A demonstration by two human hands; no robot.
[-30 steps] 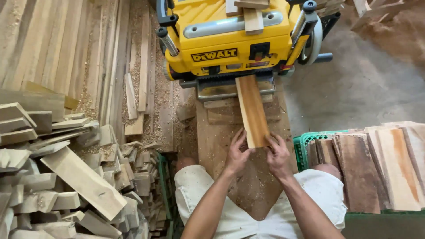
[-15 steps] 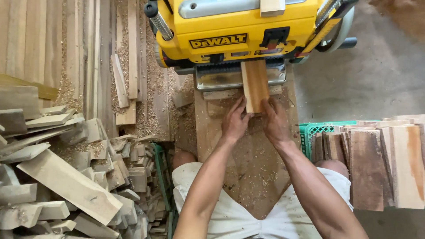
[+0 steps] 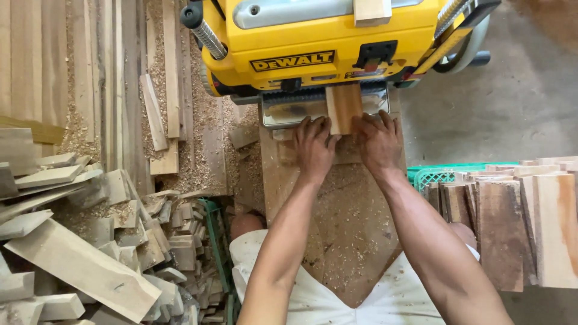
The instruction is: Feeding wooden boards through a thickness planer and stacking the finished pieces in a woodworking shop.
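My left hand (image 3: 314, 144) and right hand (image 3: 378, 141) lie flat, fingers spread, flanking the board (image 3: 344, 107). They press rather than clasp it, keeping it square on the planer (image 3: 319, 45) bed.

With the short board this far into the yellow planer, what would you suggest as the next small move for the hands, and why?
Probably ease both hands back off the board. Only a short end shows outside the yellow planer, lying on its metal infeed table, and the left hand and right hand sit on either side of that end with fingertips close to the machine's mouth. Pushing further would bring the fingers to the opening.
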